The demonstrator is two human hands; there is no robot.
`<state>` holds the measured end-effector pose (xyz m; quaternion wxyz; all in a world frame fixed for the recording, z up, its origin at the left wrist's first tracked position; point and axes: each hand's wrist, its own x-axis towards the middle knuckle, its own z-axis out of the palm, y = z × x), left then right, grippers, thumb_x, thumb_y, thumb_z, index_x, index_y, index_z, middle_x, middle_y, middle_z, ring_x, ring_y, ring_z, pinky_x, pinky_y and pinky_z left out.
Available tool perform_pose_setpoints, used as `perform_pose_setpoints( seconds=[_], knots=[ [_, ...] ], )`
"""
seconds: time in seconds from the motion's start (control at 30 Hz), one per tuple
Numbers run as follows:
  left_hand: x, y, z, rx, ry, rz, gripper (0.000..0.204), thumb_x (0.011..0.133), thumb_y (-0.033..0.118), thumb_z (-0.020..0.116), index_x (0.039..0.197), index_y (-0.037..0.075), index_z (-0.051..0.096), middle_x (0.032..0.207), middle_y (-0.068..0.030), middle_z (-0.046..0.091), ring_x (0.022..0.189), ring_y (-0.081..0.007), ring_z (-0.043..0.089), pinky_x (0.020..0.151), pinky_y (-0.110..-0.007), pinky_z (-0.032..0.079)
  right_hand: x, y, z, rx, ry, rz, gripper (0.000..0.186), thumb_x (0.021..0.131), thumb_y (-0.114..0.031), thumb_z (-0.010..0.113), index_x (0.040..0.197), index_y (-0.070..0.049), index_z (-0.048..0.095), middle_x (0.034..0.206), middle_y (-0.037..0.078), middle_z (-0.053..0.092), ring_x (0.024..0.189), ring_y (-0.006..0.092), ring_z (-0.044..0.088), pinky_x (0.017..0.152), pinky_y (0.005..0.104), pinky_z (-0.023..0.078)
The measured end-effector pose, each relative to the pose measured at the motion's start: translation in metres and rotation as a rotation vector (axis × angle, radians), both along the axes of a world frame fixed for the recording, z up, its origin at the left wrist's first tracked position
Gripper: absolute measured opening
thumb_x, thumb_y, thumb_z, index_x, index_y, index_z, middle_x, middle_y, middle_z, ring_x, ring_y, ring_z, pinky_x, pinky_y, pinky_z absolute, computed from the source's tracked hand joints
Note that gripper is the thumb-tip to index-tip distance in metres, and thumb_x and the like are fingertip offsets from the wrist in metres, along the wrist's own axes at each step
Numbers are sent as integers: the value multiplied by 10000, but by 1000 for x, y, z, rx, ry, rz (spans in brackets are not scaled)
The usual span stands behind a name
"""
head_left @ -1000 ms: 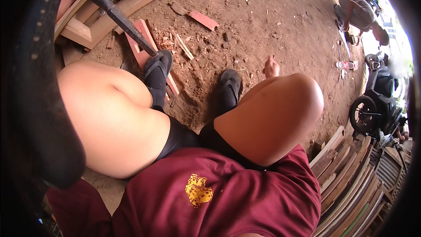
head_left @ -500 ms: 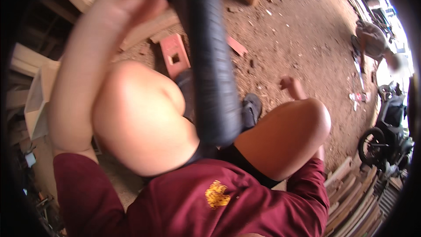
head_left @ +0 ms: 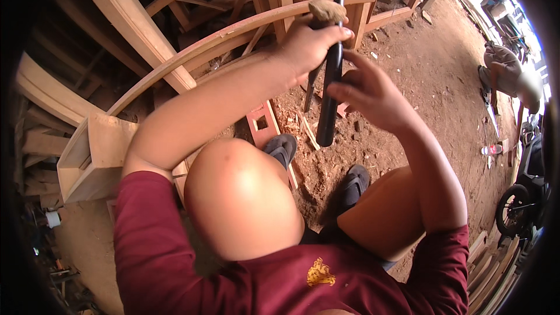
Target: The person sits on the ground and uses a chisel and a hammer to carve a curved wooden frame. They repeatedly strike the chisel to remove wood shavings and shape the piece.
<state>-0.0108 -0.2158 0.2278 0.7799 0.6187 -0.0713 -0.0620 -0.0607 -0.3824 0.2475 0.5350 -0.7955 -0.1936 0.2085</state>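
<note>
My left hand (head_left: 312, 46) is closed around a chisel, whose frayed wooden handle top (head_left: 326, 11) sticks up above the fist and whose dark narrow blade (head_left: 310, 94) points down. A long black-handled tool (head_left: 330, 102) hangs upright along the same fingers, its thin shaft rising out of the upper edge, so its head is hidden. Just right of that handle, my right hand (head_left: 373, 93) has its fingers spread, thumb close to the grip; whether it touches cannot be told. Below lies a reddish board (head_left: 262, 123) with a square hole, by my sandalled foot.
A curved wooden rail (head_left: 233, 30) and several frames stand at the left and back. A box-like wooden piece (head_left: 114, 146) is beside my left elbow. Wood shavings litter the dirt floor (head_left: 408, 116). Another person (head_left: 504, 73) bends over at the right, near motorbikes (head_left: 516, 204).
My left hand has moved forward, away from my view, taking the black-handled tool with it. My right hand has risen from beside my right knee to the handle.
</note>
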Motion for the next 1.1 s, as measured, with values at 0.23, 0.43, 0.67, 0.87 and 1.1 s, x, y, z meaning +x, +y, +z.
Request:
perform_pose_setpoints(
  seconds=[0.23,0.43,0.67,0.87,1.1],
  knots=[
    [42,-9,-104,240,-47,-68,291,909,223,648,1088,-4,610,888,-65,666,797,-133,663,621,-253,524,53,10,-70,152,361,-461,409,770,30,550,1170,35,468,884,74,555,731,154,582,552,269,502],
    [70,47,-167,149,-78,298,280,907,317,656,871,52,571,648,-7,578,551,-91,571,516,-240,453,91,-27,-94,166,661,-536,213,890,-238,554,969,-40,564,703,13,546,541,98,495,474,246,434],
    [74,127,-197,-131,30,610,295,847,38,568,1138,7,530,937,-45,584,862,-145,563,817,-290,445,85,-46,-73,120,505,-493,358,1000,-305,429,1271,-100,543,719,-5,519,550,67,456,439,228,384],
    [55,154,-205,365,-159,647,253,824,145,715,995,45,558,839,12,557,751,-89,531,695,-262,459,69,-46,-56,329,377,-756,251,874,-179,521,1094,-59,528,830,12,545,557,81,481,500,233,438],
    [46,168,-229,296,-300,708,139,863,144,696,836,25,629,708,-6,635,616,-87,594,570,-230,448,77,-95,-53,612,797,-441,91,905,-184,524,944,-112,487,669,-87,397,463,-9,334,351,165,262]
  ],
)
